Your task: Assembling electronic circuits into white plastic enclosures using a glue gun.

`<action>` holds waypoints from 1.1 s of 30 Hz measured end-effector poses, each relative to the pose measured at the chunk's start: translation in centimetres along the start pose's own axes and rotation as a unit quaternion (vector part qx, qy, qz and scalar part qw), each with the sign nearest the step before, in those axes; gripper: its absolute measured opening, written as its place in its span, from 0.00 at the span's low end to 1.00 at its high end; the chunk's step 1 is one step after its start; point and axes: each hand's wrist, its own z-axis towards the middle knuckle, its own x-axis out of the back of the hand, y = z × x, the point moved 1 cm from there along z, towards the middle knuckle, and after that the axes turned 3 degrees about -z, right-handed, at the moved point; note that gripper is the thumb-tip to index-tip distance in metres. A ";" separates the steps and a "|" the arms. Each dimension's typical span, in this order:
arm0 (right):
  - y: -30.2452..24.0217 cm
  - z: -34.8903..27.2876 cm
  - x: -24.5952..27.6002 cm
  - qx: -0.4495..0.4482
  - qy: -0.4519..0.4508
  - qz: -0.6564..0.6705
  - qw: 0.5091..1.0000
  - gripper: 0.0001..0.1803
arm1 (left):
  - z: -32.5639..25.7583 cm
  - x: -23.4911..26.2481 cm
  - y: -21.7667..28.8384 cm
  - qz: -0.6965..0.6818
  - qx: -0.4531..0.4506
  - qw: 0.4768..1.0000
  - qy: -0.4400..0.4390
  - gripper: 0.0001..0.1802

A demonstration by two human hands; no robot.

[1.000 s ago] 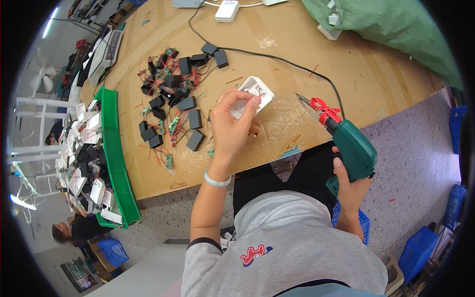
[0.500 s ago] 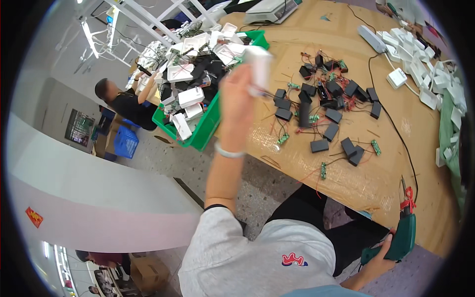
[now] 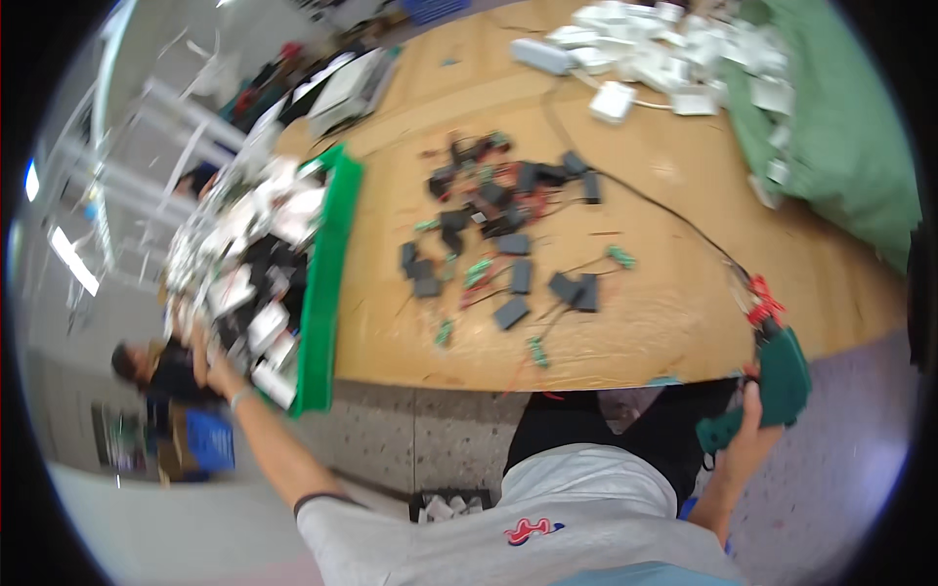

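Head view: the soldering gun (image 3: 785, 376) is held in the right hand (image 3: 750, 430) at the right of the frame, by the near edge of the table (image 3: 391, 356). The right fingers are closed around its handle, and its red-tied nose is pointed up over the table. The left hand (image 3: 223, 371) is stretched to the lower left, at the near end of the green bin (image 3: 337, 264), close to the white cases (image 3: 269, 327) heaped inside. Whether the left fingers are apart or clamped on a case cannot be told, as they are blurred and small.

Black boxes (image 3: 523, 276) and green boards (image 3: 620, 257) are strewn with loose wires mid-frame. White parts (image 3: 645, 59) are piled at upper right, beside a green sack (image 3: 831, 127).

The dark cord (image 3: 674, 215) is seen crossing the table close to the nose; if the tip is hot and allowed to drop, its cover could be scorched. Cases could be toppled from the full bin by a careless pull, and loose wires could be snagged by a sleeve or cord.
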 end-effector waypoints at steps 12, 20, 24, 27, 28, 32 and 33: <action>-0.9 0.7 0.7 -0.018 0.015 0.017 1.000 0.21 | -15.0 3.3 8.2 0.030 -0.156 0.959 0.234 0.31; -0.5 2.8 0.4 0.020 0.054 0.041 0.997 0.21 | -56.9 -2.0 34.4 -0.323 -0.424 0.622 -0.573 0.30; -0.1 1.4 1.2 0.005 0.058 0.055 0.997 0.21 | -70.5 -15.0 41.2 -0.199 -0.552 0.630 -0.508 0.42; -0.4 0.4 1.1 0.015 0.043 0.055 0.997 0.20 | -72.9 -25.7 41.1 -0.110 -0.577 0.675 -0.447 0.43; -0.5 0.3 1.4 0.024 0.047 0.055 0.997 0.19 | -73.4 -25.9 41.1 -0.090 -0.595 0.678 -0.422 0.41; 0.1 0.9 3.8 0.007 0.111 0.034 0.993 0.19 | -75.0 -15.9 41.2 -0.196 -0.500 0.567 -0.624 0.28; 0.4 1.2 3.9 0.008 0.110 0.037 0.993 0.19 | -73.6 -12.4 39.8 -0.224 -0.435 0.535 -0.689 0.25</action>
